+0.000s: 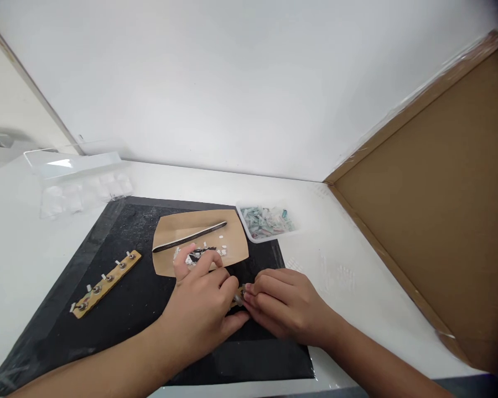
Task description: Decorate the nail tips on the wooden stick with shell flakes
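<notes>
My left hand and my right hand meet over the black mat. Between their fingertips shows part of a small tan strip with metallic bits, mostly hidden by the fingers. Both hands are closed on it. The raised fingers of my left hand reach over the tan paper tray, which holds a black strip with a pale edge and small white and black pieces. On the mat at the left lies a long tan strip with several round metallic parts and white tabs.
A white container of small wrapped pieces stands behind my right hand. A clear plastic box sits at the back left. A cardboard panel rises at the right, and a white wall stands behind the table.
</notes>
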`<state>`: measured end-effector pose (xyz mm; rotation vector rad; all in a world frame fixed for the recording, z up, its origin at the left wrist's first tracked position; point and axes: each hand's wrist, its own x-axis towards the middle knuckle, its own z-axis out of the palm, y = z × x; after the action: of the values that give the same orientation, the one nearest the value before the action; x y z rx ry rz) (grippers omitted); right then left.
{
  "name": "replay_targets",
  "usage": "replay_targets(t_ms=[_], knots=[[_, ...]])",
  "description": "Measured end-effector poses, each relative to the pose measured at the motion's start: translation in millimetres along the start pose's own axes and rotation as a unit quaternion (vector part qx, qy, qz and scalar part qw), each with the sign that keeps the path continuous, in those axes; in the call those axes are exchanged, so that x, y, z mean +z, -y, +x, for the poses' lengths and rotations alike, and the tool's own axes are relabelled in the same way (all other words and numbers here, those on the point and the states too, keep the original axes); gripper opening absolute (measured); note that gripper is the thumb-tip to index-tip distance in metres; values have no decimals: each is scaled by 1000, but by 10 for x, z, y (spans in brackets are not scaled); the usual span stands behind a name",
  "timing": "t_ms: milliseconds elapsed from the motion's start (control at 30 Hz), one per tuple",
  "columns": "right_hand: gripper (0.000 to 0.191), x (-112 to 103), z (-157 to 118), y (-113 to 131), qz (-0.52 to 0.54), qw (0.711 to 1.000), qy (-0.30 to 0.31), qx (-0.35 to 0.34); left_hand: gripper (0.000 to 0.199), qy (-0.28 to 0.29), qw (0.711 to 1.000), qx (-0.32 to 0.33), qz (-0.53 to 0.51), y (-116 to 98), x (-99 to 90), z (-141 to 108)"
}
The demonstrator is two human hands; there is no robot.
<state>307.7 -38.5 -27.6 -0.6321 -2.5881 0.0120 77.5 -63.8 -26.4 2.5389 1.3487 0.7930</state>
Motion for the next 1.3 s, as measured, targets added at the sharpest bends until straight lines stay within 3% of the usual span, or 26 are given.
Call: replay_targets(t_ms=[533, 867, 1300], knots=[[28, -77, 102, -17, -30, 999, 25, -20, 33, -3, 1000, 1, 9, 3, 18, 7], [32, -49, 65, -40, -4, 1000, 2, -15, 12, -25, 999, 26, -24, -29, -4, -9], [35, -49, 48, -47, 8, 1000, 5, -10, 15, -5, 999, 26, -37, -58, 10, 1]])
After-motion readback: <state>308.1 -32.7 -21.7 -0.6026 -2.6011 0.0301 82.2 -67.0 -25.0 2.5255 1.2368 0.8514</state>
